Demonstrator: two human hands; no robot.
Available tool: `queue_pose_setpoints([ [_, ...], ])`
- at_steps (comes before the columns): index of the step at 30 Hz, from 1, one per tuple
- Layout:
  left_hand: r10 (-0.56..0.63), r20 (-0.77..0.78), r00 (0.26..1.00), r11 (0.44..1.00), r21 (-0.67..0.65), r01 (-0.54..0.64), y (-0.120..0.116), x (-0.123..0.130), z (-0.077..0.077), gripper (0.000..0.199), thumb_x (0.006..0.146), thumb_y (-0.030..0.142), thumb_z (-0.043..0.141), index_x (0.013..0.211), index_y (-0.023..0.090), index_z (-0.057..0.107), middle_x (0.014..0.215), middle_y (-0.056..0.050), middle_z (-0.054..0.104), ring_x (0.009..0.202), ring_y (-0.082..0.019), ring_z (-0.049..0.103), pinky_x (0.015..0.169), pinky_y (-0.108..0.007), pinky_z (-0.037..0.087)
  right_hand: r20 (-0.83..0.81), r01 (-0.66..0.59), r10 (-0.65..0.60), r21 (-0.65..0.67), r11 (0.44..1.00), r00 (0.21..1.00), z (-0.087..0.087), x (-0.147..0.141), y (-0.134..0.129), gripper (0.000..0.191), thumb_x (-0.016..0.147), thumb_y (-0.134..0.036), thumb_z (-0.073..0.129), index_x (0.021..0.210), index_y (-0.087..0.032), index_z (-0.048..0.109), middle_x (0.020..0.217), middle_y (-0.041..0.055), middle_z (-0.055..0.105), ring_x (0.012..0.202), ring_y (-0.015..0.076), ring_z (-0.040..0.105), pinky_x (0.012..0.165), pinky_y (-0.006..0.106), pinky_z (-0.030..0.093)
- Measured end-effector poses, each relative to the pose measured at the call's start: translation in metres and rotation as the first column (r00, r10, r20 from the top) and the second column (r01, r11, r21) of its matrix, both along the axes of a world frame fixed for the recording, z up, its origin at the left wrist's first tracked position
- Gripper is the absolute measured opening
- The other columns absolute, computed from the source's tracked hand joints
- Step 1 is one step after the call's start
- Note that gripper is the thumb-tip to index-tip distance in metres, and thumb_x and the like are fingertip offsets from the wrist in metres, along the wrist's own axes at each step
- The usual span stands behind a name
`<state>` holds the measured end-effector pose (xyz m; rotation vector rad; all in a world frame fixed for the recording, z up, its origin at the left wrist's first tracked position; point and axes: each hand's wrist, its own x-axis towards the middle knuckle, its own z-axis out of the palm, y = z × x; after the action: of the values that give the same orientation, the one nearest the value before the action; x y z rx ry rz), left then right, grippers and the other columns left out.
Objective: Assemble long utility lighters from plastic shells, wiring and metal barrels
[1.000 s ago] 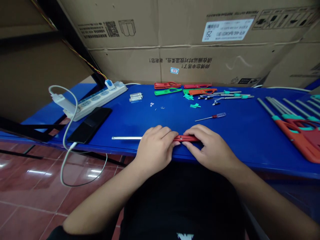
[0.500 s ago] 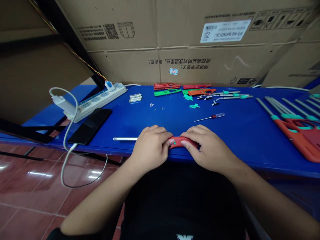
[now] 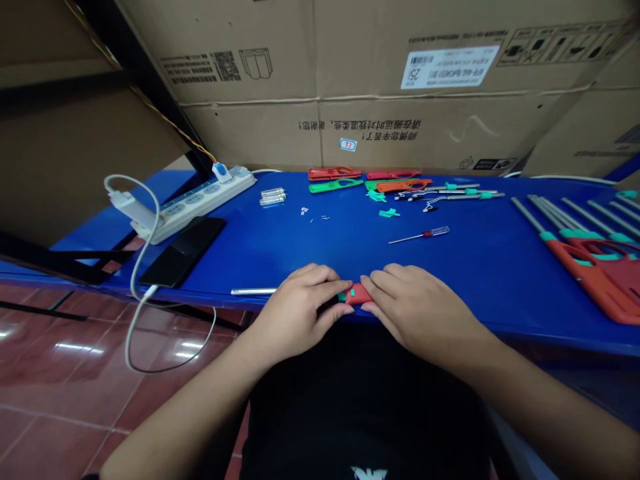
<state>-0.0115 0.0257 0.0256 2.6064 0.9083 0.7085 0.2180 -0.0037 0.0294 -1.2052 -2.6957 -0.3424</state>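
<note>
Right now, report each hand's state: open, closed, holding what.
Left hand: closed, holding the red plastic piece.
Right hand: closed, holding the same piece.

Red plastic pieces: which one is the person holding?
The red plastic piece with teal bits, held between the left hand and right hand; the others lie farther off, untouched.

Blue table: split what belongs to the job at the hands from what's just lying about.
At the hands:
left hand
right hand
red plastic piece with teal inserts
metal rod

Lying about:
red-handled screwdriver
power strip
black smartphone
orange pieces at the right
</note>
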Motion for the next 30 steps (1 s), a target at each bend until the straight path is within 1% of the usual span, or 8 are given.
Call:
queue_pose_setpoints([
  [3,0.0,-0.021,1.0,0.999,0.039,0.001,-0.003,0.003,-0.003,0.032,0.099,0.031,0.056,0.124,0.014,0.067,0.108,-0.009,0.067,0.097,-0.022,0.059,0.087,-0.039,0.05,0.039,0.002,-0.003,0.021,1.0,0.999,-0.002,-0.007,-0.003,0.017,0.088,-0.008,0.056,0.097,-0.012,0.07,0.089,0.0069,0.064,0.08,0.0226,0.052,0.069,0.037,0.036],
  [5,0.023,-0.029,0.999,0.998,0.065,-0.021,-0.006,0.005,-0.007,0.032,0.1,0.029,0.054,0.125,0.012,0.067,0.108,-0.01,0.067,0.095,-0.023,0.059,0.085,-0.039,0.05,0.037,0.016,-0.016,0.025,1.0,0.999,-0.003,-0.011,-0.003,0.017,0.083,-0.005,0.057,0.091,-0.013,0.07,0.086,0.0066,0.063,0.079,0.0227,0.051,0.068,0.036,0.034],
  [9,0.069,-0.031,0.997,0.99,0.123,-0.065,-0.01,0.008,-0.015,0.035,0.101,0.027,0.049,0.129,0.01,0.063,0.112,-0.012,0.067,0.095,-0.024,0.058,0.082,-0.04,0.05,0.007,0.039,-0.039,0.003,0.999,0.999,-0.002,-0.012,-0.001,0.014,0.081,-0.005,0.058,0.086,-0.014,0.068,0.082,0.0059,0.061,0.078,0.0227,0.05,0.069,0.036,0.033],
  [14,0.08,-0.045,0.996,0.989,0.131,-0.074,-0.011,0.007,-0.019,0.043,0.1,0.036,0.054,0.134,0.011,0.059,0.116,-0.012,0.066,0.1,-0.025,0.058,0.086,-0.041,0.05,-0.038,0.049,-0.053,-0.087,0.995,0.998,-0.002,-0.007,0.0,0.013,0.092,-0.013,0.054,0.093,-0.015,0.067,0.084,0.0052,0.062,0.078,0.0213,0.051,0.072,0.036,0.033],
  [19,0.114,-0.079,0.99,0.987,0.122,-0.104,-0.015,0.012,-0.014,0.032,0.096,0.032,0.059,0.119,0.012,0.067,0.105,-0.01,0.067,0.09,-0.024,0.057,0.079,-0.041,0.05,-0.025,0.047,-0.048,-0.039,0.998,0.999,-0.003,-0.009,-0.006,0.011,0.09,-0.013,0.056,0.088,-0.015,0.067,0.083,0.005,0.06,0.077,0.022,0.05,0.07,0.037,0.031],
  [21,0.16,-0.135,0.978,0.976,0.17,-0.136,-0.018,0.016,-0.012,0.026,0.094,0.022,0.056,0.115,0.012,0.068,0.098,-0.01,0.066,0.086,-0.025,0.055,0.074,-0.041,0.05,-0.038,0.037,-0.039,-0.051,0.998,0.999,-0.002,-0.011,-0.009,0.009,0.09,-0.014,0.058,0.088,-0.015,0.066,0.083,0.0044,0.06,0.077,0.0217,0.049,0.07,0.037,0.031],
  [24,0.206,-0.196,0.959,0.948,0.281,-0.146,-0.023,0.019,-0.011,0.027,0.088,0.012,0.052,0.109,0.011,0.069,0.089,-0.009,0.064,0.081,-0.025,0.054,0.068,-0.04,0.049,-0.052,0.04,-0.042,-0.038,0.998,0.998,-0.003,-0.012,-0.012,0.009,0.091,-0.014,0.057,0.088,-0.016,0.065,0.084,0.0041,0.06,0.078,0.022,0.049,0.069,0.037,0.031],
  [30,0.157,-0.148,0.977,0.904,0.419,-0.082,-0.02,0.017,-0.018,0.03,0.083,0.008,0.051,0.107,0.01,0.069,0.087,-0.008,0.066,0.077,-0.024,0.054,0.063,-0.038,0.049,-0.075,0.005,-0.006,-0.012,1.0,0.997,-0.011,-0.005,-0.013,0.012,0.095,-0.02,0.054,0.097,-0.015,0.065,0.088,0.0052,0.06,0.081,0.0229,0.049,0.07,0.037,0.034],
])
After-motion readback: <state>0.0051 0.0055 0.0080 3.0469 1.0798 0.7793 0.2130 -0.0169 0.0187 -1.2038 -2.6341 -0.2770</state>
